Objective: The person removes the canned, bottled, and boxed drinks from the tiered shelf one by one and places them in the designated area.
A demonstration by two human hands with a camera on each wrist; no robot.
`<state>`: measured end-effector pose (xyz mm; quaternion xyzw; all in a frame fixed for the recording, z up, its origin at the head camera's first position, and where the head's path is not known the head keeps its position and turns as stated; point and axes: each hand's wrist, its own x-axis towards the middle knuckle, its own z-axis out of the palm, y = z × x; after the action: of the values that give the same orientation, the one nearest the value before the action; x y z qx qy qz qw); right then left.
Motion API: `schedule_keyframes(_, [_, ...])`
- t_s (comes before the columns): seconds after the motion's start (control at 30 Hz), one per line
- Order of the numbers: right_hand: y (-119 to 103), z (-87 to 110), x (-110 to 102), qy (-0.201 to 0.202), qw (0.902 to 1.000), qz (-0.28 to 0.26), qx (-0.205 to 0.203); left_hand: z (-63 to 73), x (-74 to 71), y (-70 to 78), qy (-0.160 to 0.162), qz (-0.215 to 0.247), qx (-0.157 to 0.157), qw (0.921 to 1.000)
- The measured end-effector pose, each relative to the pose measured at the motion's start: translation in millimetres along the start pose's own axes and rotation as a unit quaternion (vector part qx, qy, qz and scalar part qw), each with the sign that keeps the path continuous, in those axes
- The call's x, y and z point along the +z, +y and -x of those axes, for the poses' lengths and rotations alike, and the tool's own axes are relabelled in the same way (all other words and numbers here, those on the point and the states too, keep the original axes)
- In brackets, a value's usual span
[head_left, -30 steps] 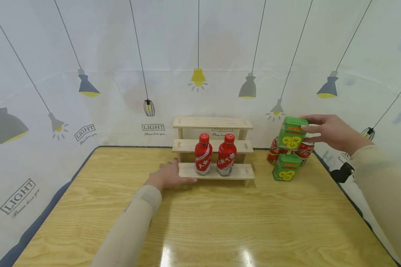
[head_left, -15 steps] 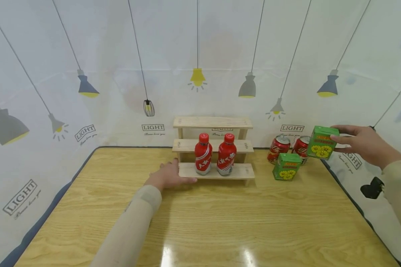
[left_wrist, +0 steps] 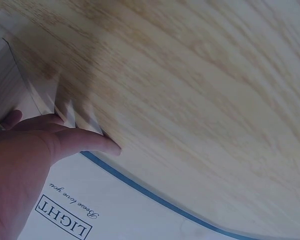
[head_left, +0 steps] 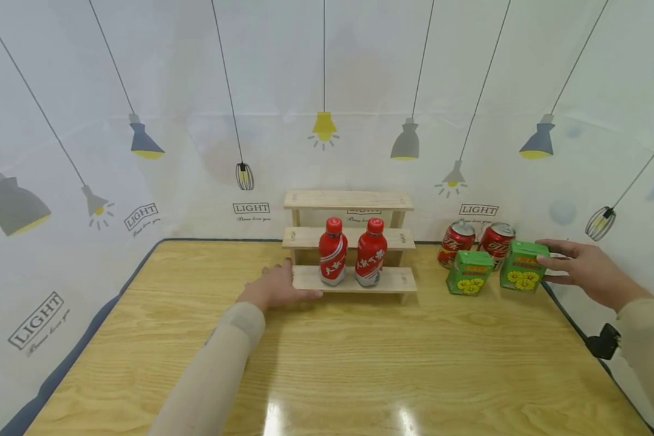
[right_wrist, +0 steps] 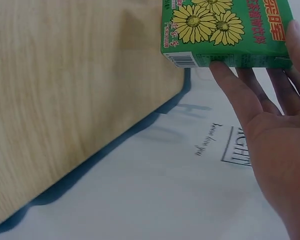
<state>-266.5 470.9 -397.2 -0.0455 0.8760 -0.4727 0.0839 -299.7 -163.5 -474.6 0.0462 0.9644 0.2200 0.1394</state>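
My right hand (head_left: 591,272) pinches a green drink carton (head_left: 523,266) with yellow flowers, at the right of the table. In the right wrist view, fingers lie along the carton's (right_wrist: 225,30) barcode end and the thumb is at its top end. The carton stands upright beside a second green carton (head_left: 470,274). My left hand (head_left: 277,286) rests spread at the left end of a three-step wooden shelf (head_left: 349,198), thumb along the lowest step's front edge. Two red bottles (head_left: 333,253) with red caps stand on that step.
Two red drink cans (head_left: 456,243) stand behind the cartons, near the back wall. A wall cloth printed with lamps (head_left: 406,142) surrounds the wooden table (head_left: 327,363). The table's right edge (head_left: 574,327) runs close below my right hand.
My right hand has carried the green carton rightward from above the other carton, then down beside it. The cans behind have come into fuller view. My left hand stays at the shelf.
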Motion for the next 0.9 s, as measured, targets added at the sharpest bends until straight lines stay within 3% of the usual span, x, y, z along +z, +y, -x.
schedule_keyframes(0.5, [36.7,9.5,22.3,-0.019,0.9989,-0.036,-0.022,-2.6,2.9,-1.3,0.001,0.002,0.007,1.0000])
schedule_keyframes(0.9, [51.4,3.1,20.3,-0.080,0.9827,-0.157,-0.059,2.2,0.1,0.7,0.002,0.013,0.003,0.9999])
